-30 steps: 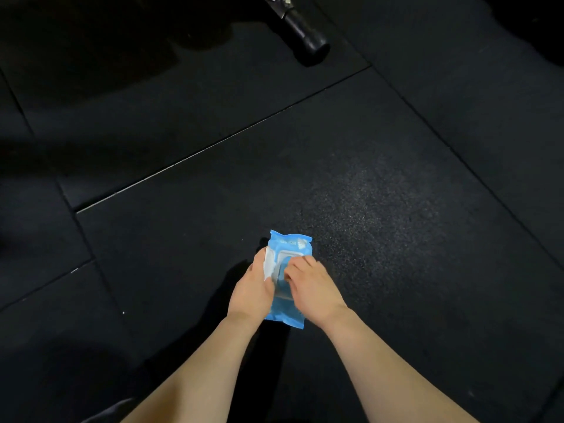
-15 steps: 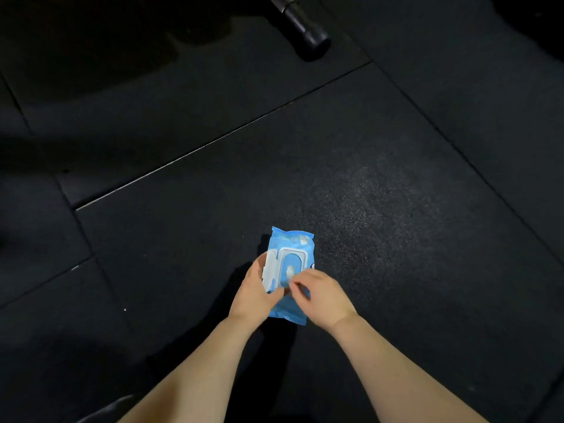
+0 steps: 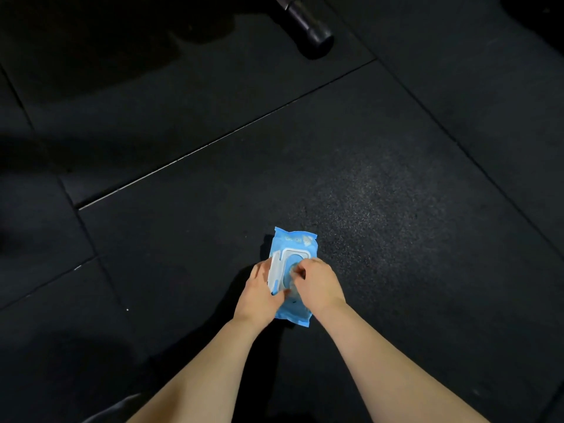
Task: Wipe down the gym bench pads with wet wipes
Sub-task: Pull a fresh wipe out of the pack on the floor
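Note:
A blue wet-wipe pack (image 3: 295, 242) lies flat on the black rubber floor, low in the middle of the view. Its white plastic lid (image 3: 274, 271) is flipped open to the left. My left hand (image 3: 259, 291) holds the pack down at its left edge beside the lid. My right hand (image 3: 317, 283) is over the opening, fingertips pinched on a wipe (image 3: 293, 274) at the opening. No gym bench pad is in view.
Black rubber floor tiles (image 3: 396, 209) with seams fill the view. A black cylindrical bar end (image 3: 314, 35) of gym equipment lies on the floor at the top, right of centre. A dark shadowed area covers the upper left.
The lid went from being lifted to fully open on the left. My right hand drew back, then moved onto the opening and pinched the wipe. The pack stayed in place.

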`<state>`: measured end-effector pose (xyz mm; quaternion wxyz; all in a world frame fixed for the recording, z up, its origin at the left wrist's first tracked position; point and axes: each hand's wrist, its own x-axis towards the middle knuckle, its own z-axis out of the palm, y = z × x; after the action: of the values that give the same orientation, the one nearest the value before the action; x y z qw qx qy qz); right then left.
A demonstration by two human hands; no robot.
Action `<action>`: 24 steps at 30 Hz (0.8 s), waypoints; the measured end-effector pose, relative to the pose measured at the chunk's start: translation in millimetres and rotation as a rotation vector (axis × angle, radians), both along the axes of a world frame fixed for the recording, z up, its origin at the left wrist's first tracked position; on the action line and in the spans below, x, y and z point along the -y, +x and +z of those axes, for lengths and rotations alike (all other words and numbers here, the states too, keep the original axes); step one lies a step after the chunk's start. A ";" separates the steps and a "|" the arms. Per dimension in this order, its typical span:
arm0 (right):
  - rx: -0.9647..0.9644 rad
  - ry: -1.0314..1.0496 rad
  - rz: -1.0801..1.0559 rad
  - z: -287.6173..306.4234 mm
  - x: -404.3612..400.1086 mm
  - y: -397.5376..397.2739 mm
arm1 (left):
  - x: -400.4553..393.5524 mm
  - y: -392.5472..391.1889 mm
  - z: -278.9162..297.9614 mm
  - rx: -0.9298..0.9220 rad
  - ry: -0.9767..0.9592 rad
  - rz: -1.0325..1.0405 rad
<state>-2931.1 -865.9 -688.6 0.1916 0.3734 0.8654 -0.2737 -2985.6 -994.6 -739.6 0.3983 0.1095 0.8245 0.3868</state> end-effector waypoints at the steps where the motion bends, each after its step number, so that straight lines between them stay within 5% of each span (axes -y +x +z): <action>1: 0.004 0.009 0.015 0.4 -0.2 -0.5 | 0.4 -0.1 -0.6 0.000 0.000 0.000; 16: 0.131 0.234 0.428 1.7 3.4 -5.5 | 2.0 -3.2 2.7 0.060 0.065 0.028; 24: -0.046 0.213 0.289 7.8 3.1 0.2 | 1.5 -2.1 4.8 0.086 0.047 0.045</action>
<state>-2930.9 -869.0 -680.8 0.1685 0.2572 0.9382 -0.1587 -2987.7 -996.1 -734.8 0.4221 0.0832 0.7995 0.4192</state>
